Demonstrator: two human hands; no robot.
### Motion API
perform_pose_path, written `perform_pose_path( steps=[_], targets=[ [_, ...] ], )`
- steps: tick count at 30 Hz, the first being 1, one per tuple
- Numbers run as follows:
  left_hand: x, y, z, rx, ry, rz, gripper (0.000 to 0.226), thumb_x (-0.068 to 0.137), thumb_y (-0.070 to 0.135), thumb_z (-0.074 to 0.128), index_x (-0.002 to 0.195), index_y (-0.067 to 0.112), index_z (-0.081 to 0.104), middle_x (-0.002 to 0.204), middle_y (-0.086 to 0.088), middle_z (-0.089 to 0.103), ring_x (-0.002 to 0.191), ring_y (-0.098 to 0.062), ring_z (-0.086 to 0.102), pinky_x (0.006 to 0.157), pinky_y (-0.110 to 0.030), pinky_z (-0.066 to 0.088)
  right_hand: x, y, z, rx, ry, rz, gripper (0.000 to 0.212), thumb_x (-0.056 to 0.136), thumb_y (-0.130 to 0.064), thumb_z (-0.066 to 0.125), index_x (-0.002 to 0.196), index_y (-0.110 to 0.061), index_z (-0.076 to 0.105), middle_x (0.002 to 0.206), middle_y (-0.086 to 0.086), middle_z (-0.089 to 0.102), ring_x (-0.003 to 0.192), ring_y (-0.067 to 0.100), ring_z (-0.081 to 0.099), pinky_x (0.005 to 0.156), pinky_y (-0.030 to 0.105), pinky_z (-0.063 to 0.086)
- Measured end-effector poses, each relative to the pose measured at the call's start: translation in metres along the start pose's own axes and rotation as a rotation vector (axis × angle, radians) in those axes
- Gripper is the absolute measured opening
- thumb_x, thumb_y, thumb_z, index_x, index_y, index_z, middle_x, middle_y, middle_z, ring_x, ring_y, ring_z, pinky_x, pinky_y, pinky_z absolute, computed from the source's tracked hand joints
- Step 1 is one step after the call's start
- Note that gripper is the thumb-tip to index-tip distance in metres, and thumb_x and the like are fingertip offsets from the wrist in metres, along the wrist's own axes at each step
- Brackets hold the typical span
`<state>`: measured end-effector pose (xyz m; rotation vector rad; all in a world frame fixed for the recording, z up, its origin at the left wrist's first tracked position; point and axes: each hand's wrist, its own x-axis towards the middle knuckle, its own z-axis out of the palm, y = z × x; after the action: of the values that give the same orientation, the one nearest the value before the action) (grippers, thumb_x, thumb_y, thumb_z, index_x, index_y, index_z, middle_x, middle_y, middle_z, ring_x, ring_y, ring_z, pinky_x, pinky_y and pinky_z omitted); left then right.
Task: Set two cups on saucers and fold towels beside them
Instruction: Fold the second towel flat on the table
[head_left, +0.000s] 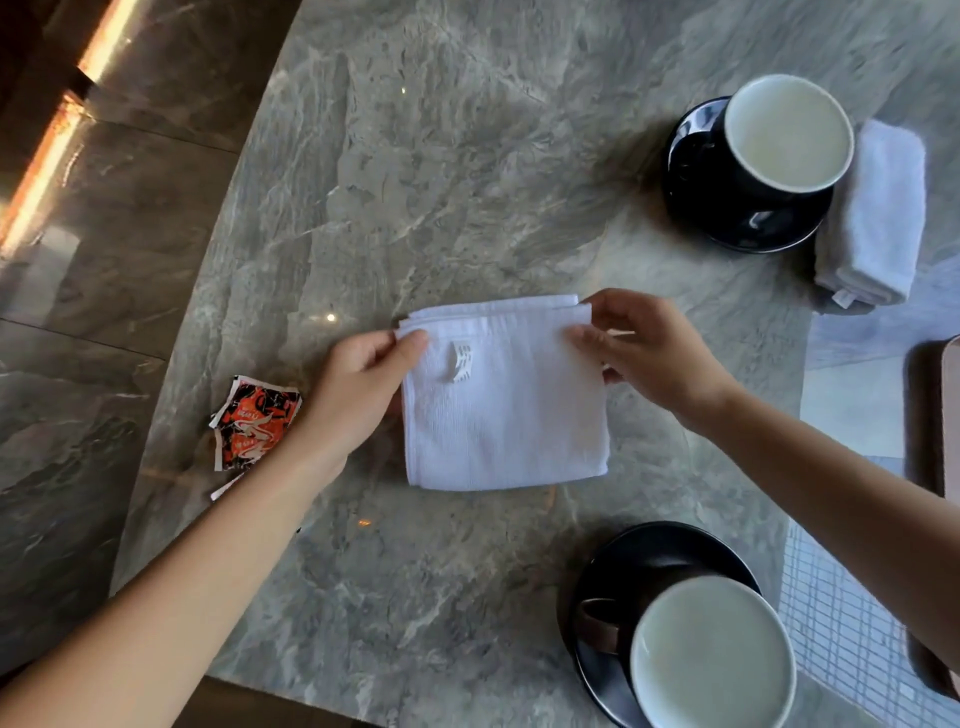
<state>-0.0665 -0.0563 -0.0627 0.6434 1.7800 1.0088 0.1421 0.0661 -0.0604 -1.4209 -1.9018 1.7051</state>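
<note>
White towel (506, 400) mid-table (415, 156) — soft, light, limp, so grip at corners. Left hand (358, 395) pinches its far-left corner, right hand (649, 353) the far-right; layers may slip apart.

We saw a polished stone table (467, 156), grey-green and veined, glossy enough to throw back small light spots. Between our fingers (410, 345) lay a white towel (504, 415) of ribbed, matt cloth with a small woven label. Beyond our right fingertips, a second towel (878, 218) looked softer and fluffier. Both saucers (696, 197) (623, 566) and cups (784, 135) (711, 654) had a shiny dark glaze, pale and smooth inside. Left of our left hand (353, 395), crinkled printed wrappers (254, 421) looked glossy.
</note>
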Motion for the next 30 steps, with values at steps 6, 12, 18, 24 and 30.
perform_pose_path(
  steps=[6,12,18,24,30],
  targets=[
    [0.023,-0.002,-0.003,0.184,-0.021,0.014,0.043,0.093,0.029,0.053,0.071,-0.009,0.053,0.071,-0.006,0.044,0.067,-0.017,0.037,0.060,-0.027,0.027,0.021,0.003,0.000,-0.252,0.110,-0.056,0.014,0.093,-0.016,0.056,0.083,-0.009,0.063,0.075,0.007,0.068,0.060,0.022,0.068,0.056,0.033,0.058],
    [0.035,-0.009,-0.007,0.526,0.021,0.128,0.051,0.089,0.035,0.057,0.049,0.012,0.034,0.046,0.001,0.034,0.041,-0.009,0.030,0.048,-0.029,0.024,0.026,0.004,0.002,-0.411,0.144,-0.123,0.011,0.091,-0.023,0.056,0.085,-0.017,0.063,0.067,-0.002,0.067,0.056,0.014,0.065,0.059,0.039,0.056],
    [0.024,0.006,-0.022,0.744,0.210,0.284,0.029,0.087,0.043,0.051,0.091,0.014,0.052,0.082,0.000,0.063,0.075,-0.022,0.061,0.071,-0.036,0.047,0.008,-0.005,0.002,-0.812,0.253,-0.447,0.037,0.087,-0.032,0.057,0.122,-0.022,0.057,0.112,0.000,0.056,0.098,0.017,0.050,0.075,0.038,0.048],
    [-0.023,-0.026,0.015,1.200,-0.129,0.668,0.068,0.090,0.044,0.034,0.145,0.005,0.026,0.155,-0.009,0.025,0.144,-0.019,0.018,0.116,-0.042,0.009,-0.020,0.019,0.050,-1.204,-0.162,-0.687,0.078,0.094,-0.057,0.031,0.147,0.000,0.025,0.158,0.016,0.019,0.147,0.030,0.011,0.118,0.048,0.014],
    [-0.014,-0.055,0.030,1.354,-0.117,0.594,0.071,0.093,0.046,0.027,0.147,0.002,0.015,0.157,-0.014,0.015,0.146,-0.025,0.009,0.115,-0.050,0.011,-0.017,0.036,0.060,-1.231,-0.174,-0.658,0.081,0.095,-0.058,0.024,0.149,0.001,0.013,0.159,0.018,0.009,0.148,0.030,0.005,0.119,0.047,0.015]
  ],
)
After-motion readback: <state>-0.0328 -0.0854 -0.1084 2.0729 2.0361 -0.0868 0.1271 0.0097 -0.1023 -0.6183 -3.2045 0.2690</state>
